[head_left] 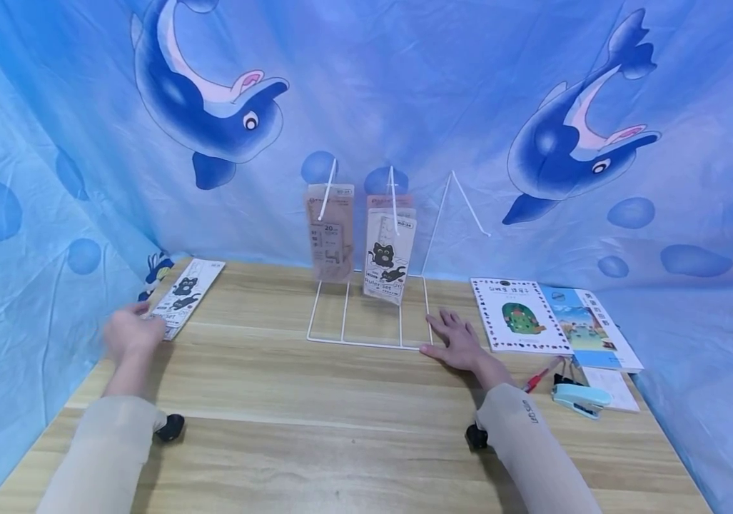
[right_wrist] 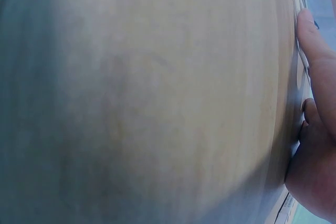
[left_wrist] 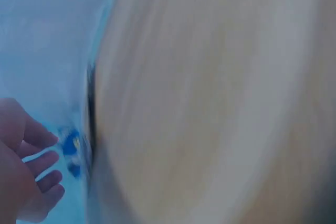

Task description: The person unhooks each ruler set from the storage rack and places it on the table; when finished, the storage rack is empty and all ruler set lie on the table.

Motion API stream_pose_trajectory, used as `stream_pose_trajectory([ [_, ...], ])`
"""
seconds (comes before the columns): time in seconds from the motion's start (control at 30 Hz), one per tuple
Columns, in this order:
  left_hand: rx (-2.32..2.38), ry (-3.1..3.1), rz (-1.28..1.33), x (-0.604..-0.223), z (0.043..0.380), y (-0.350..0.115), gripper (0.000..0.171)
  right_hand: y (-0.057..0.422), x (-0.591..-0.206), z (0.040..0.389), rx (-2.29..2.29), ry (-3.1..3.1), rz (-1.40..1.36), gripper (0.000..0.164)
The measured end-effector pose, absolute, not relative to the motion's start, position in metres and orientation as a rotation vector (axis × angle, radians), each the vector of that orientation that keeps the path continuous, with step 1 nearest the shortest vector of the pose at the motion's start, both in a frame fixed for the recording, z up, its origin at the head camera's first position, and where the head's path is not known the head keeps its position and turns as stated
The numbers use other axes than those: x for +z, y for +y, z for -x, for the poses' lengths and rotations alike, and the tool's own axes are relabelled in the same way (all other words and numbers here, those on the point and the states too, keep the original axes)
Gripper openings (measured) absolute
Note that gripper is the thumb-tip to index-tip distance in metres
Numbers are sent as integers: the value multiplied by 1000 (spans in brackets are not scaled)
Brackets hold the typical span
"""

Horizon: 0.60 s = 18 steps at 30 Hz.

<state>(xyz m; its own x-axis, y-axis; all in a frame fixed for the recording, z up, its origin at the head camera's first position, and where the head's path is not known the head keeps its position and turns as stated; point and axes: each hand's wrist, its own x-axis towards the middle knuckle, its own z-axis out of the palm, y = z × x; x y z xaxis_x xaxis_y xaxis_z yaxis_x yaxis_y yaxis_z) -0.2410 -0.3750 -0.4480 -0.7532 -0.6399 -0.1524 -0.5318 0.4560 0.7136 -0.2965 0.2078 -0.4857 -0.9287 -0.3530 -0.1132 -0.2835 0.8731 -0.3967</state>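
My left hand (head_left: 133, 332) is over the near end of a white ruler set pack (head_left: 188, 285) with black cats on it, lying at the table's left edge. In the left wrist view its fingers (left_wrist: 44, 162) are loosely bent with nothing between them. My right hand (head_left: 459, 344) rests flat with spread fingers at the right front corner of a white wire display rack (head_left: 366, 345), its thumb on the base wire. On the rack's middle hook hang several ruler packs (head_left: 387, 250), a cat one in front. A brownish ruler pack (head_left: 330, 243) hangs from the left hook.
Right of the rack lie a white booklet (head_left: 520, 318) with a green picture and a blue-covered booklet (head_left: 587, 328). Nearer are a red pen (head_left: 536, 380), a black binder clip (head_left: 565, 378) and a light-blue stapler (head_left: 581, 397). A blue dolphin curtain (head_left: 366, 86) encloses the table.
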Motion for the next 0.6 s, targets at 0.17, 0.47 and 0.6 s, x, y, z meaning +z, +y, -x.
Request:
stream_pose_trajectory([
  [0.17,-1173,-2564,-695,-435,268,-331,67,211,-486,296,-567,2869,481,78],
  [0.47,-1582,-2350,-63,-424,318,-240,63,210,-487,297,-590,2861,496,77],
  [0.6,-1795,-2262,121,-423,332,-208,65,208,-485,296,-578,2855,484,77],
])
